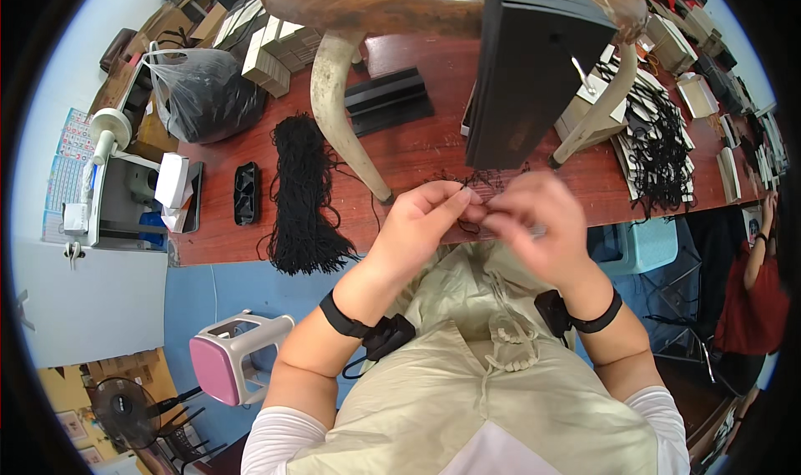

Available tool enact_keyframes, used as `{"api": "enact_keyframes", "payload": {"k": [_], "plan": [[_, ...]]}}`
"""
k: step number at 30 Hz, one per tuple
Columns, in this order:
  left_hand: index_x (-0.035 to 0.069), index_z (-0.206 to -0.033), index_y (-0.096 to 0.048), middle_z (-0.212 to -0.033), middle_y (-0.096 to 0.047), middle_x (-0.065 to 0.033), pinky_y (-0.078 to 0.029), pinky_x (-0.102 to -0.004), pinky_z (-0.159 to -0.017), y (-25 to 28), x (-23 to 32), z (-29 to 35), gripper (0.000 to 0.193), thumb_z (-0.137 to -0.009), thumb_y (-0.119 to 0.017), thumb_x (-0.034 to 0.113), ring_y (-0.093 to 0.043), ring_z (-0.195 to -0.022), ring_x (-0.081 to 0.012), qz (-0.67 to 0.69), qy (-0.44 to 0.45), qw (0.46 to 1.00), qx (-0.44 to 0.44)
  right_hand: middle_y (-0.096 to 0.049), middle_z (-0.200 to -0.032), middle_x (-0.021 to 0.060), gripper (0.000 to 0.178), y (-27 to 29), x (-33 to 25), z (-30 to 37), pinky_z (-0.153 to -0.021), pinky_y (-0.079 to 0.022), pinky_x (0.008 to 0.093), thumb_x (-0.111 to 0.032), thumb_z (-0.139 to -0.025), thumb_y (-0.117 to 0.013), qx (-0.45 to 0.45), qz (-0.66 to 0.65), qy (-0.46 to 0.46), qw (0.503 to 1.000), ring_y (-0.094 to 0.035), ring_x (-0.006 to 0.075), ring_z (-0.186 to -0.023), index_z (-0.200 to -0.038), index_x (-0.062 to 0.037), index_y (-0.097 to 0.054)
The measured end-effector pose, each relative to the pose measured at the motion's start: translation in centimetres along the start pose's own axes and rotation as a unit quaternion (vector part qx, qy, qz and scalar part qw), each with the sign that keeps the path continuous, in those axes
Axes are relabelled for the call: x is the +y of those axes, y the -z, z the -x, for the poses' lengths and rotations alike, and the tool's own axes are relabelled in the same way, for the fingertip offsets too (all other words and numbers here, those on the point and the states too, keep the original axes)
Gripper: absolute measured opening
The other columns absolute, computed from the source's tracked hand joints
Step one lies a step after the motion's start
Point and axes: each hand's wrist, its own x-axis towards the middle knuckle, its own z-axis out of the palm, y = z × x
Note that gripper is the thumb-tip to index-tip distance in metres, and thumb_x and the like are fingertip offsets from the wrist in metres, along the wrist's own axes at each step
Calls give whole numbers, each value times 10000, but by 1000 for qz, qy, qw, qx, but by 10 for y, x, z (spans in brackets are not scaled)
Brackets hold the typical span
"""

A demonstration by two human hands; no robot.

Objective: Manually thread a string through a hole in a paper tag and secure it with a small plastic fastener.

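Black cord point(477, 209): thin, partly hidden by fingers, lying between the 2 hands just above the near edge of the tabletop point(417, 154).
Left hand point(424, 214): pinched on the cord, thumb pressed to forefinger, remaining fingers curled beneath.
Right hand point(544, 220): blurred, fingers bent in toward the left fingertips; cannot tell whether closed on the cord or loose around it.
Pinch: best held firm and close to the working point, judging by so thin a strand; with too long a free end, likely to flop and slip.
Pull: better slow and even on the right, with the left as anchor; with a sharp tug, apt to tighten any tangle.
Cord bundle point(304, 195): lying on the tabletop beyond the left forearm, strands splayed at the near end; worth steering the elbow clear to avoid snagging.
Pale-legged stand point(332, 83): set on the tabletop, 1 foot near the left hand; wise to allow for it in any wide sweep.
Black panels point(534, 83): stacked on edge beyond the right hand; sensible not to knock.
Cord heap point(663, 145): spread over white pieces, well apart at right.
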Motion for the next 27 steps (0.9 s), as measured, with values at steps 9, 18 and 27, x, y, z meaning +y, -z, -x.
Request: {"api": "enact_keyframes", "payload": {"k": [9,18,27], "plan": [[26,-958,-659,-728,-593,30,-351,-186,-503,2,4,4,158,-929,-567,151,-438,-579,-23,-156,19,984,-85,-628,-913,63,164,0,28,-4,-664,-463,224,-51,-820,-668,-109,-357,-222,900,-586,107,-785,-968,20,-683],[10,-1076,-640,-766,-598,30,-361,-189,-516,10,1,5,214,-926,-571,146,-451,-596,-22,-99,56,986,-118,-631,-849,57,113,2,23,-7,-616,-447,213,-66,-819,-672,-84,-367,-265,888,-582,102,-743,-887,24,-686],[20,-975,-588,-759,-570,23,-372,-190,-596,1,-7,3,114,-900,-600,105,-493,-674,-42,-140,-53,989,5,-619,-808,38,97,-7,34,-11,-612,-441,234,-73,-842,-651,-47,-308,-214,926,-549,95,-693,-873,17,-670]]}}
